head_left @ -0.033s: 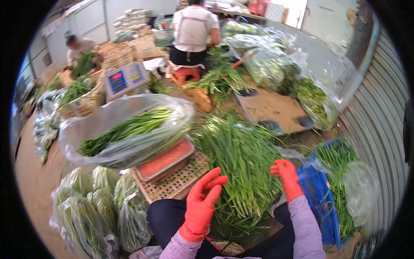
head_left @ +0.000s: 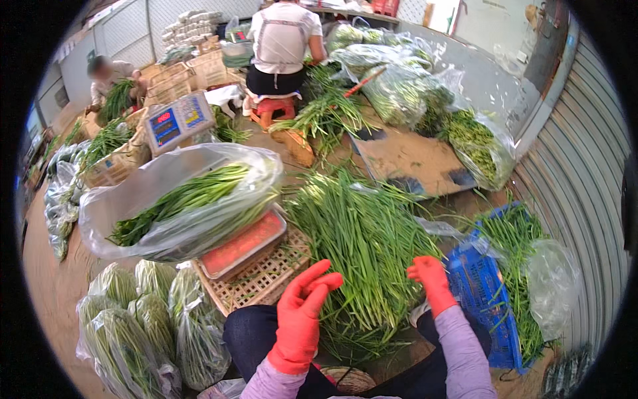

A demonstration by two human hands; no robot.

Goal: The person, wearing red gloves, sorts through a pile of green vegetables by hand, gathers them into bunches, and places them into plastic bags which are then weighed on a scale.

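Both my hands wear red rubber gloves. My left hand point(head_left: 304, 312) is raised at the near left side of a big heap of long green leafy stalks point(head_left: 362, 253), fingers apart and nothing in them. Over the heap's near right side is my right hand point(head_left: 430, 280), its fingers loosely bent and apart, with nothing seen in them. The heap spreads on the floor in front of my knees, pale stem ends toward me. To its left, a clear plastic bag point(head_left: 100, 223) with more green stalks point(head_left: 193, 203) lies open on a scale with a red pan point(head_left: 246, 246).
The scale stands on a beige crate point(head_left: 266, 286). Bagged greens point(head_left: 133, 326) stand at near left. A blue crate point(head_left: 488, 299) of greens is at right, beside a corrugated wall point(head_left: 585, 166). Two people point(head_left: 282, 40) point(head_left: 109, 83) sit farther back, near a scale display point(head_left: 178, 123).
The scene has shifted slightly left in the view. My right hand's fingers are more bent than before. My left hand stays raised beside the heap.
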